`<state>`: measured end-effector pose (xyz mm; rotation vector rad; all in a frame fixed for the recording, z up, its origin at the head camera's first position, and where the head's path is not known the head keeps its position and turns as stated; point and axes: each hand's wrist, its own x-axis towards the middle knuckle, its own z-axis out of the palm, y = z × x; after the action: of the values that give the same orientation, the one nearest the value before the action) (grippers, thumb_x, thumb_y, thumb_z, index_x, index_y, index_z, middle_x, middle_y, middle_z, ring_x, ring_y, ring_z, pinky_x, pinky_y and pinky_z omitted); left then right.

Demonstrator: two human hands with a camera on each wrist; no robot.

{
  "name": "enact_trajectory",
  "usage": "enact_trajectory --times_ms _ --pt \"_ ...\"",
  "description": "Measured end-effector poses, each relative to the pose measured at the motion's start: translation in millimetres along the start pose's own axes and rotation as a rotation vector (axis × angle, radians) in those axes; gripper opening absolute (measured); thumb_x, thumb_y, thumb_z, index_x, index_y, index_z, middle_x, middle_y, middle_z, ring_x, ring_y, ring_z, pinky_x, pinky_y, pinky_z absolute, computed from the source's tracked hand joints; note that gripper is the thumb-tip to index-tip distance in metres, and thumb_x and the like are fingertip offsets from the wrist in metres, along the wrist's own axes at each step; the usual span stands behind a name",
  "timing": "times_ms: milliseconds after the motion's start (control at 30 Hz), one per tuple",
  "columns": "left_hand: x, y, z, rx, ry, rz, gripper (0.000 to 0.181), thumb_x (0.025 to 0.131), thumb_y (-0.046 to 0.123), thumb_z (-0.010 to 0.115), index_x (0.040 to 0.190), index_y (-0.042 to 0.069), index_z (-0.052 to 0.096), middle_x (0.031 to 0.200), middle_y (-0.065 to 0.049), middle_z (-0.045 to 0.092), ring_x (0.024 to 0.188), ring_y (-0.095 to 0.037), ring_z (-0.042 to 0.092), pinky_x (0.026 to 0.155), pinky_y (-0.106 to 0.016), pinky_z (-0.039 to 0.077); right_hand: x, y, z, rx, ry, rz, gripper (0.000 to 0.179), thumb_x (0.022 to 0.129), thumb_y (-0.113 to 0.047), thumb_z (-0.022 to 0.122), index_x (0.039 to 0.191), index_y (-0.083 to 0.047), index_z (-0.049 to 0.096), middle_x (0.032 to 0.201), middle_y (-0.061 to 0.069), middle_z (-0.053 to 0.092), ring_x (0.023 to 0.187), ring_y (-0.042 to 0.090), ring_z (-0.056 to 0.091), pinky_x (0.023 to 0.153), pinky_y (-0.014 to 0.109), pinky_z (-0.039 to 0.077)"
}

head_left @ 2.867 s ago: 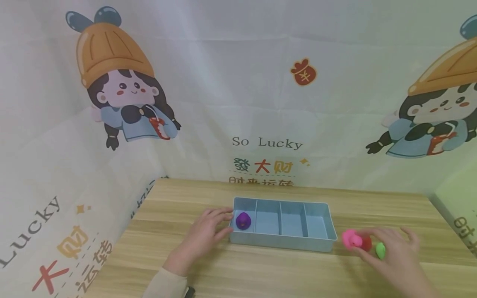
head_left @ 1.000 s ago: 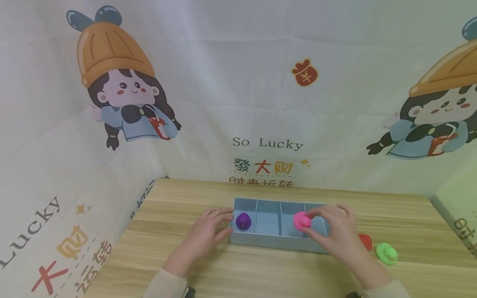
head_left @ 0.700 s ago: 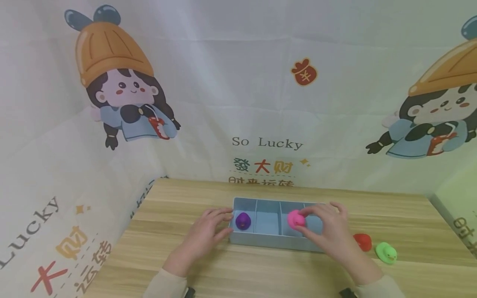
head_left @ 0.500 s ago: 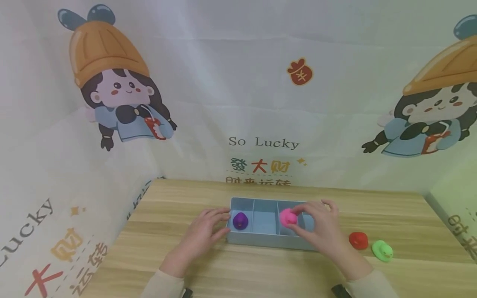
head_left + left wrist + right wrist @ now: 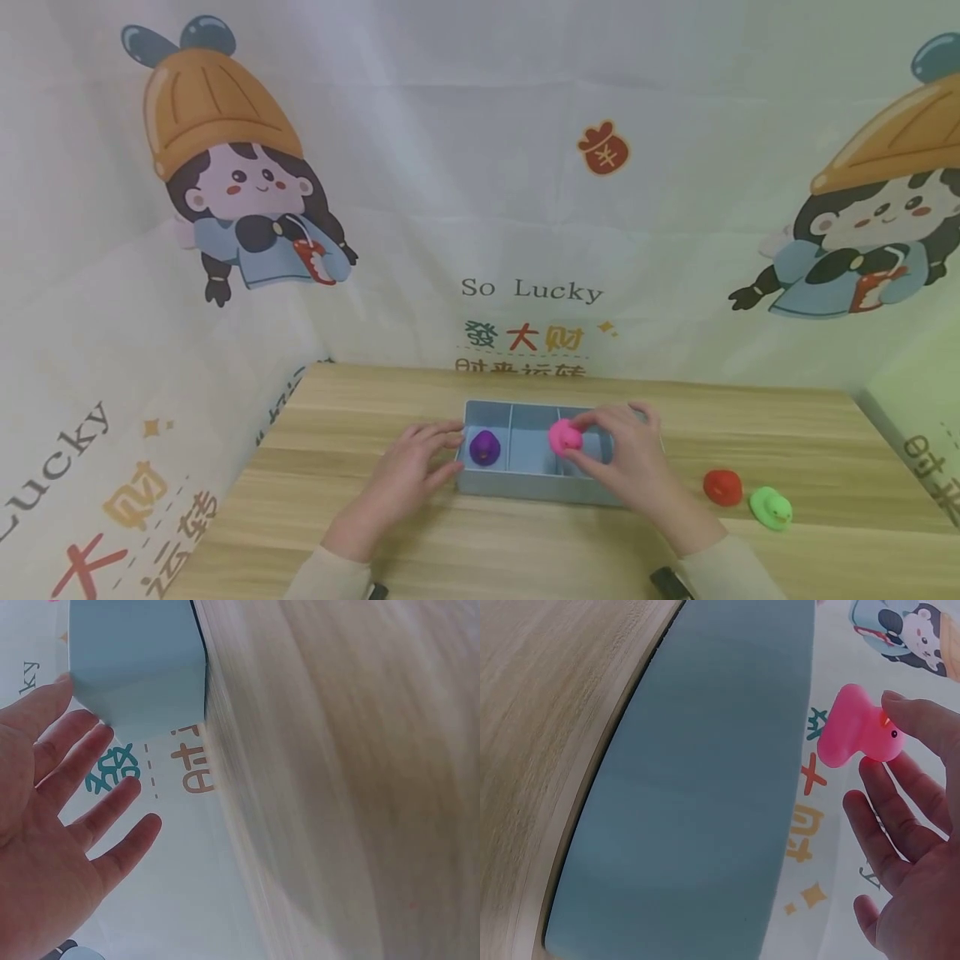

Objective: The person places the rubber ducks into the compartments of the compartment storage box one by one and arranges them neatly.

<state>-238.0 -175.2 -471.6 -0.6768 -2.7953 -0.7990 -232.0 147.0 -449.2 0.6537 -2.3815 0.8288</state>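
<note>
Pink rubber duck (image 5: 564, 437) hangs above the blue tray (image 5: 540, 487), near its second divider (image 5: 558, 468) from the left; the right hand's (image 5: 626, 450) thumb and fingers are clamped on its head. Released here, it could strike that divider and topple either way. The left hand's (image 5: 405, 467) fingers are apart at the tray's left end; such light bracing may let a knock skid the tray toward the surface's (image 5: 570, 550) far edge.

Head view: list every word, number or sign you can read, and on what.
"So Lucky": back cloth
"發大财": back cloth
"时来运转": back cloth, lower half behind the table
"Lucky" (L partly cut off), "大财", "运转": left cloth
Red pouch print: mark too small
Left-corner characters, right-edge characters: partly hidden, unreadable
Blue tray, pink duck: none visible
</note>
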Motion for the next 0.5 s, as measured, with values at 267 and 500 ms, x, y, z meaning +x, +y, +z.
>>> enact_trajectory --times_ms 267,500 --pt "0.7 0.5 -1.5 0.006 0.006 0.004 0.043 0.094 0.024 0.075 0.132 0.008 0.067 0.148 -0.005 0.061 0.137 -0.032 0.053 0.117 -0.057 0.043 9.8 -2 7 0.000 -0.048 0.016 0.037 0.076 -0.028 0.093 0.104 -0.015 0.073 0.102 -0.004 0.075 0.101 0.018 0.068 0.113 0.059 0.027" --pt "0.4 1.7 -2.6 0.016 -0.011 -0.001 0.043 0.094 0.026 0.075 0.132 0.008 0.067 0.148 -0.005 0.061 0.138 -0.031 0.053 0.118 -0.056 0.043 12.6 -4 12 0.003 -0.072 0.041 0.038 0.075 -0.027 0.093 0.104 -0.015 0.072 0.102 -0.003 0.075 0.099 0.018 0.069 0.113 0.059 0.028"
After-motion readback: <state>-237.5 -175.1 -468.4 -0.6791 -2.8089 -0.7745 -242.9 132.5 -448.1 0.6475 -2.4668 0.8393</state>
